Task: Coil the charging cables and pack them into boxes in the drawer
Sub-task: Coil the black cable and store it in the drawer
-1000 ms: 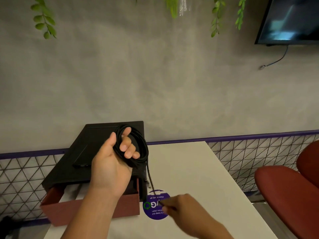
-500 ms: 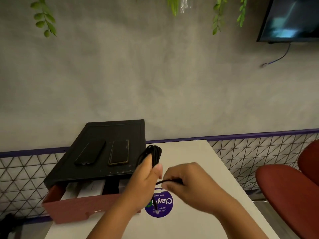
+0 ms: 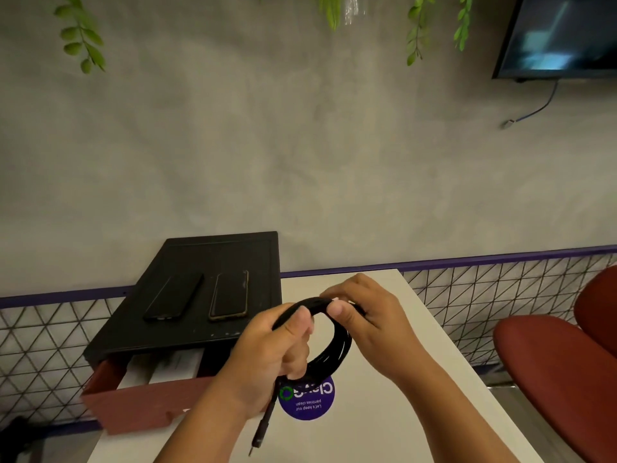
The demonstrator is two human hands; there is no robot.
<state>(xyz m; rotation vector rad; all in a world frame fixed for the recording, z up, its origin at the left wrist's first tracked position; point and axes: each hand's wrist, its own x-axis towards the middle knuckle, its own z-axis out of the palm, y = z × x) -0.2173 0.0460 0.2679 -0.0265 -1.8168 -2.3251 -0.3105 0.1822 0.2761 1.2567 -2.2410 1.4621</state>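
Starting at the left: the reddish drawer is pulled out of the black cabinet, and a couple of white boxes are sitting in it. Hard to say from this angle if they're open or lidded, since the cabinet top shades them. Two phones lie flat on top, side by side.

The left hand has its fingers curled round the near side of the black cable, which is now a proper ring of several turns held up over the white table, just right of the drawer. One plug end dangles loose below that hand.

The right hand is pinching the top of the ring between thumb and fingers. That's the change. A second ago it was down by the purple sticker, feeding slack, while the left held the coil up over the cabinet. Half a second ago the hands were just meeting. Now both grip the same loop and no long run trails on the table.

So the winding looks basically finished for this cable. What's probably left is dealing with that hanging tail so the coil doesn't spring apart, then dropping it into a box. A red chair sits off to the right, not involved.
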